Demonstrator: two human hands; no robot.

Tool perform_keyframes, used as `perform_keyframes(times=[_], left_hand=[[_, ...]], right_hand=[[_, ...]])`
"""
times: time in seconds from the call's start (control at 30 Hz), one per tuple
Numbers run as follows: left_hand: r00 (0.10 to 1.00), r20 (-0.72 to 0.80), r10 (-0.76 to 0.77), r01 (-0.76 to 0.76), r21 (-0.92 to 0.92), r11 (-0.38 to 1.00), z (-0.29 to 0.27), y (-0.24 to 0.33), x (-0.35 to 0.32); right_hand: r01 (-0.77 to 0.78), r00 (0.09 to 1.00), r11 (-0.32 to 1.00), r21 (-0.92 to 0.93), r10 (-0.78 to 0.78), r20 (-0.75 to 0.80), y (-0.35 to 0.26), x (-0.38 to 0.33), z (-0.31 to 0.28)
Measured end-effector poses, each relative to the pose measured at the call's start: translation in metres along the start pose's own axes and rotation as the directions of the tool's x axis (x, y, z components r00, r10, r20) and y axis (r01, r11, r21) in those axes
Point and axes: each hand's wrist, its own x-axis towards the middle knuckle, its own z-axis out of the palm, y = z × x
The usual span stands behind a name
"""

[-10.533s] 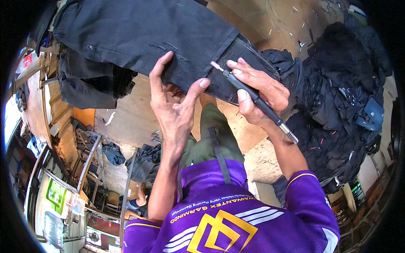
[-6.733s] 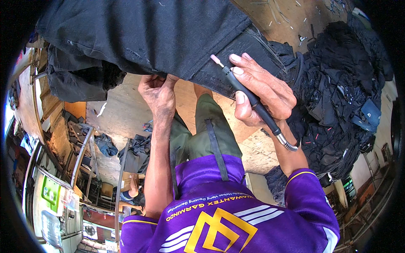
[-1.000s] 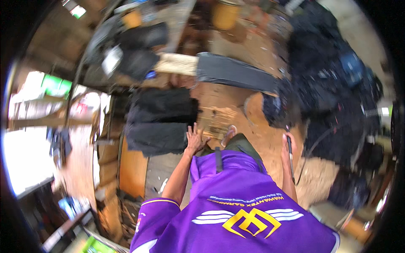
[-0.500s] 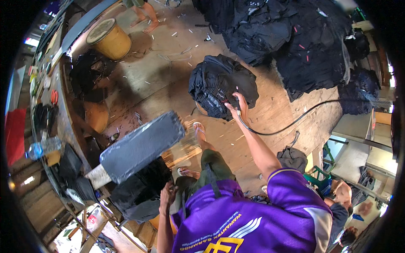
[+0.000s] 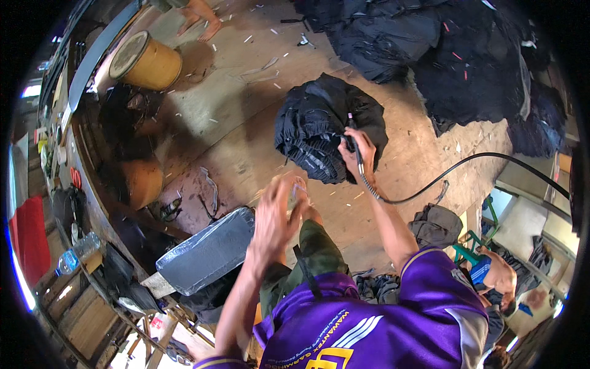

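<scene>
Right hand: the right hand (image 5: 358, 149) is closed around a slim dark pen-shaped tool with a pink tip (image 5: 351, 136), fingers curled about its shaft, and rests on the crumpled black garment bundle (image 5: 322, 132).
Tool lead: a black cable (image 5: 467, 163) runs from the tool's lower end, past the wrist, and arcs off to the right across the floor.
Garment bundle: it lies on the bare wooden plank floor (image 5: 246, 111), well in front of the knees, apart from the big heap of black clothes (image 5: 455, 55) at the top right.
Left hand: the left hand (image 5: 278, 216) is raised above the knee, blurred, fingers loosely spread; whether it pinches anything I cannot tell.
Near the left hand: a long grey plastic-wrapped block (image 5: 208, 252) sits just to its left.
Further off: a round yellowish wooden drum (image 5: 144, 61) stands at the upper left, and another person's bare foot (image 5: 200, 12) shows near the top edge.
</scene>
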Motion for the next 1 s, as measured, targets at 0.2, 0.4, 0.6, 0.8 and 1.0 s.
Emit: perform_keyframes(times=[0.2, 0.4, 0.6, 0.8, 1.0], left_hand=[[0.956, 0.118, -0.268, 0.291, -0.284, 0.914, 0.052, -0.045, 0.107], [0.962, 0.263, -0.073, 0.084, -0.029, 0.996, -0.020, -0.111, 0.074], [0.981, 0.134, 0.140, -0.123, -0.129, 0.984, -0.114, -0.171, -0.046], [0.986, -0.158, 0.045, -0.048, -0.019, 0.999, -0.216, -0.239, -0.216], [0.844, -0.523, -0.121, 0.382, 0.428, 0.819, -0.243, -0.229, -0.333]], right_hand=[[-0.154, 0.985, 0.987, 0.048, 0.149, 0.090, -0.125, -0.043, -0.023], [-0.223, 0.957, 0.974, 0.043, 0.227, -0.181, -0.189, -0.113, 0.013], [-0.086, 0.989, 0.981, 0.173, 0.063, 0.135, -0.320, -0.191, 0.041], [0.076, 0.838, 0.905, 0.419, -0.286, 0.465, -0.444, -0.247, 0.104], [0.210, 0.745, 0.802, 0.559, -0.502, 0.440, -0.463, -0.236, 0.113]])
